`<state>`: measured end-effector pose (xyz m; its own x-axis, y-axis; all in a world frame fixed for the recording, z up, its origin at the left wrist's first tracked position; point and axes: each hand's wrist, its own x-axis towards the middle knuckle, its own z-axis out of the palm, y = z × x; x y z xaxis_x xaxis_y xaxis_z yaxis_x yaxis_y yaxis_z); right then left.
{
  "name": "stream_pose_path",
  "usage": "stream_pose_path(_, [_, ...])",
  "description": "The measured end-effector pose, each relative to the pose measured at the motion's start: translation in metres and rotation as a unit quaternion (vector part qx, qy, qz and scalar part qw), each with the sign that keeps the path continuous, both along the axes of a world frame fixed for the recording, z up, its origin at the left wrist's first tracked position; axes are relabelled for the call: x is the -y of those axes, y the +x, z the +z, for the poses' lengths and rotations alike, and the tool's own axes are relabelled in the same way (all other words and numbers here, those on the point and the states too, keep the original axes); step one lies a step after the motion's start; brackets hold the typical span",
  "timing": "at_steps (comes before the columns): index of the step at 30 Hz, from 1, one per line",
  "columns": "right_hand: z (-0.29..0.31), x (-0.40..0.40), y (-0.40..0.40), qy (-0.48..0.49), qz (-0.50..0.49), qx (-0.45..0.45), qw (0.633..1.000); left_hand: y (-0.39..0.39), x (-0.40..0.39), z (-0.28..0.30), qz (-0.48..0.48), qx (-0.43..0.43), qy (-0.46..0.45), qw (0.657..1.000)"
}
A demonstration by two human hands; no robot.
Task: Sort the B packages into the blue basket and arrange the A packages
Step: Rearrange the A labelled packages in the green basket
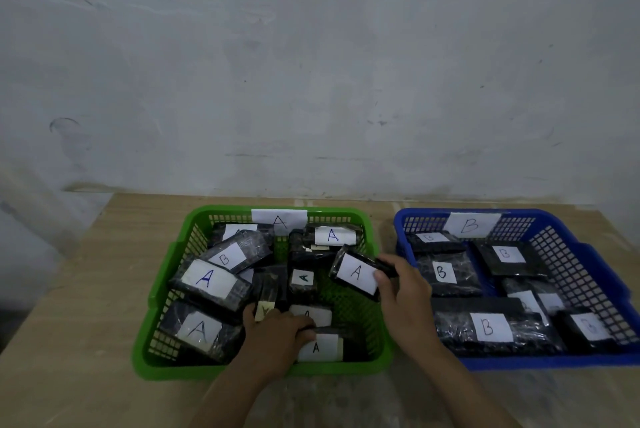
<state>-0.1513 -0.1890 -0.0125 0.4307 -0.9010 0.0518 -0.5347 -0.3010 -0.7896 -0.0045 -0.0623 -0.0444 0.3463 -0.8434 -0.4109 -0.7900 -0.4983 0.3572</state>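
Head view shows two baskets on a wooden desk (69, 323), pushed toward its far edge by the wall: a green basket (173, 368) marked A at the left and a blue basket (588, 363) marked B at the right, side by side so a package can cross in one short reach.

Right hand (401, 292) pinches a black package labelled A (356, 273) by its right end, thumb on the label side and fingers behind. It is held tilted and lifted by the green basket's right wall, label up, probably so the letter can be read before it is laid down tidily.

Left hand (277, 334) rests palm down in the near middle of the green basket, fingers curled and pressing on small A packages (317, 346) there, apparently squaring them against the near wall. Whether it actually grips one, I cannot tell.

One package labelled B (230, 254) lies in the far left part of the green basket, leaning on an A package; it seems the only B left to move. The blue basket holds several B packages (488, 327) laid flat.
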Motion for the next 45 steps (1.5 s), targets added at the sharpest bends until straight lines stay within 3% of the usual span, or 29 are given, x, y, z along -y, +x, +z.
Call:
stream_pose_path(3, [0.001, 0.003, -0.004, 0.020, -0.011, 0.007, 1.000, -0.001, 0.004, -0.003, -0.027, 0.046, 0.038, 0.998])
stream_pose_path(10, [0.001, 0.001, -0.013, -0.002, -0.024, 0.019, 1.000, -0.014, 0.037, 0.002, -0.016, 0.055, -0.101, 0.993])
stream_pose_path(19, [0.002, 0.003, -0.029, 0.018, -0.050, 0.043, 0.998, -0.032, 0.054, -0.003, -0.134, 0.039, 0.071, 0.988])
stream_pose_path(29, [0.002, -0.001, -0.033, 0.039, -0.048, 0.031, 0.998, -0.027, 0.044, -0.003, -0.071, -0.063, 0.085, 0.992])
stream_pose_path(38, [-0.002, 0.000, -0.023, 0.071, -0.018, -0.041, 0.996, -0.028, 0.056, -0.015, -0.050, -0.039, 0.103, 0.993])
stream_pose_path(45, [0.002, 0.001, -0.009, 0.042, -0.033, -0.051, 0.997, -0.012, 0.049, -0.010, -0.012, -0.154, 0.035, 0.987])
